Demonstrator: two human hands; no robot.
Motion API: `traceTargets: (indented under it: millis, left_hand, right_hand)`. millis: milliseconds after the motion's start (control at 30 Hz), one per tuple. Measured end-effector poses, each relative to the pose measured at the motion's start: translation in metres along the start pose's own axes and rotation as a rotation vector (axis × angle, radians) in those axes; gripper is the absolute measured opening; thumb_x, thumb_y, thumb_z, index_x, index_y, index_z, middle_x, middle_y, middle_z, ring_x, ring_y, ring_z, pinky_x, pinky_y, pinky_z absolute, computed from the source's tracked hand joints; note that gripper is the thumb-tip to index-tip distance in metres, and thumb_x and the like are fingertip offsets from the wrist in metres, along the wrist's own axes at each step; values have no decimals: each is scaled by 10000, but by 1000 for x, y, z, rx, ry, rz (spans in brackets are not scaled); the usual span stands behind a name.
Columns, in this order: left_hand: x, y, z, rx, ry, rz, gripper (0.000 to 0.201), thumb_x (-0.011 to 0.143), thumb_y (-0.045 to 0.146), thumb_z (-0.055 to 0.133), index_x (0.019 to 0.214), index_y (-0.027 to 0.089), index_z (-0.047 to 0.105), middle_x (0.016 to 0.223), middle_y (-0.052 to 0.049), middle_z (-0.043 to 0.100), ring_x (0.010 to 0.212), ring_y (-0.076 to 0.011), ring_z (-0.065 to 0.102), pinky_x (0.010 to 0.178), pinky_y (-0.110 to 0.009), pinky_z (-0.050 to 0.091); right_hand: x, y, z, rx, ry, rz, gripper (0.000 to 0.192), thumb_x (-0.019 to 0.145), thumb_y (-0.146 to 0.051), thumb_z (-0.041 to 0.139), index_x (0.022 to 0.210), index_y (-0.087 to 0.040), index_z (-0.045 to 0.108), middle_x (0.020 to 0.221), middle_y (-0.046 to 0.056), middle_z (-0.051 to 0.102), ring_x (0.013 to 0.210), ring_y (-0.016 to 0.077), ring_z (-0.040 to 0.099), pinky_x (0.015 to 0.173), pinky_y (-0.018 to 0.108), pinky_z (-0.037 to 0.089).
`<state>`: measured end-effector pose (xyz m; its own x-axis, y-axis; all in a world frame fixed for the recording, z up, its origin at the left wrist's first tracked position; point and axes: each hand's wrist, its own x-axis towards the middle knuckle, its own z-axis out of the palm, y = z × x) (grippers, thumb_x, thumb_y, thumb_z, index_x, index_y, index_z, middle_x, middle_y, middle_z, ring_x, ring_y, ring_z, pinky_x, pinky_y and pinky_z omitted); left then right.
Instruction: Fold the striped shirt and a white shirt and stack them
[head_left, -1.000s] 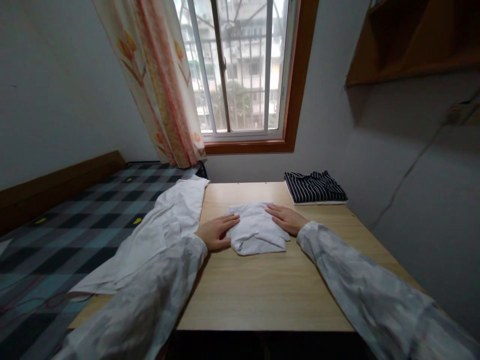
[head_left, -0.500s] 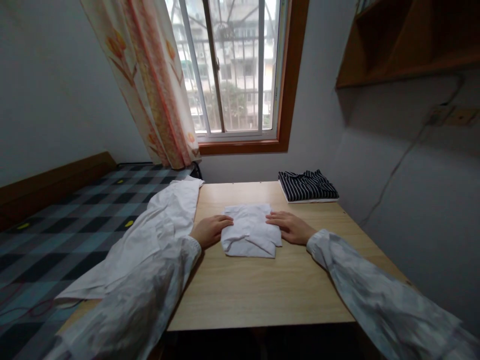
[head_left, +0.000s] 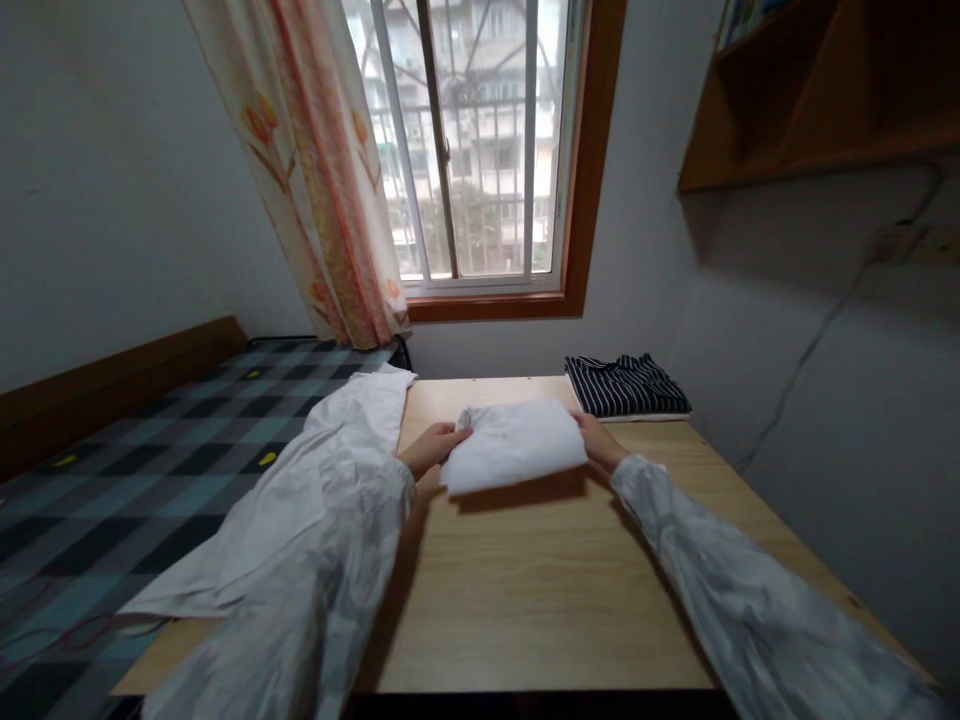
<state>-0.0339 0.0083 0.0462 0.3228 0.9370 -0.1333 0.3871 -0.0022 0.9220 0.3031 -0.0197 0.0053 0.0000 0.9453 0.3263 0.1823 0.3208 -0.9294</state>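
A folded white garment [head_left: 517, 447] is held up between my hands, a little above the wooden table [head_left: 540, 590], and its shadow falls on the tabletop beneath. My left hand [head_left: 435, 447] pinches its left edge, thumb on top. At the right edge my right hand [head_left: 598, 440] grips it, with most of the fingers hidden behind or under the cloth. Another white garment [head_left: 322, 470] lies spread along the table's left side, partly behind my left sleeve.
A folded black-and-white striped garment [head_left: 628, 386] lies at the table's far right corner, on top of something white. On the left is a bed with a checked cover [head_left: 180, 440]. A curtained window [head_left: 480, 150] is ahead, and a wooden shelf [head_left: 810, 110] hangs at upper right.
Both hands lay flat on the folded white garment before. Now they grip its sides, and it has risen off the table, tilted, with a smoother face showing. The view has shifted slightly.
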Motion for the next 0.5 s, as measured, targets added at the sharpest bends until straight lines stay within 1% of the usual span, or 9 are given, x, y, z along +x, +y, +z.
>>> traceTargets:
  millis: [67, 133, 200, 267, 300, 333, 367, 433, 500]
  left_hand:
    - [-1, -12, 3, 43, 21, -42, 625, 655, 782, 821, 715, 174, 686, 601, -25, 641, 548, -163, 542, 512, -271, 339]
    - [-2, -20, 5, 125, 70, -34, 576, 637, 730, 855, 695, 188, 671, 632, -37, 671, 607, -195, 608, 548, -281, 396]
    - [-1, -24, 7, 182, 215, 28, 513, 642, 657, 878, 758, 201, 672, 703, -43, 709, 681, -211, 651, 591, -282, 437]
    - [0, -24, 10, 199, 402, 92, 464, 682, 601, 860, 841, 213, 662, 759, -41, 723, 715, -208, 656, 610, -279, 449]
    - [1, -24, 12, 199, 459, 116, 432, 719, 583, 829, 865, 215, 657, 773, -41, 723, 717, -205, 653, 612, -279, 449]
    - [2, -24, 14, 198, 474, 136, 391, 760, 566, 785, 870, 214, 656, 777, -41, 722, 714, -203, 649, 612, -280, 447]
    - [3, -24, 16, 201, 454, 151, 347, 797, 545, 736, 848, 211, 657, 767, -42, 716, 706, -202, 645, 610, -282, 441]
    - [3, -25, 20, 219, 393, 173, 280, 825, 483, 665, 761, 211, 645, 719, -35, 689, 683, -201, 632, 603, -285, 422]
    - [2, -27, 23, 271, 376, 195, 232, 811, 416, 647, 694, 216, 625, 673, -24, 660, 659, -198, 615, 602, -290, 402]
  right_hand:
    - [-5, 13, 1, -56, 29, 71, 435, 848, -603, 728, 928, -179, 783, 724, 56, 746, 695, 244, 692, 668, 364, 578]
    - [-10, 23, 2, -128, 66, 100, 435, 931, -600, 613, 888, -194, 761, 754, 57, 748, 694, 222, 683, 666, 336, 567]
    - [-11, 28, 5, -219, 90, 71, 451, 983, -598, 542, 905, -205, 751, 854, 66, 772, 758, 216, 695, 714, 331, 568]
    - [-9, 29, 9, -306, 114, 24, 442, 966, -623, 591, 961, -209, 747, 954, 78, 786, 820, 224, 704, 764, 345, 567]
    - [-7, 29, 11, -338, 124, 9, 441, 934, -636, 641, 987, -210, 742, 975, 81, 786, 823, 229, 702, 769, 352, 564]
    - [-4, 29, 14, -361, 136, 2, 439, 901, -637, 684, 996, -211, 734, 969, 78, 783, 803, 229, 695, 756, 355, 558]
    - [-3, 29, 16, -378, 144, 2, 418, 875, -620, 709, 980, -215, 724, 937, 68, 775, 771, 225, 682, 731, 351, 546]
    - [-1, 32, 19, -419, 135, 8, 308, 851, -537, 713, 883, -232, 686, 828, 32, 737, 708, 212, 645, 682, 335, 509]
    - [-3, 37, 20, -476, 110, 7, 197, 819, -424, 691, 767, -251, 615, 717, -5, 669, 666, 199, 605, 657, 321, 465]
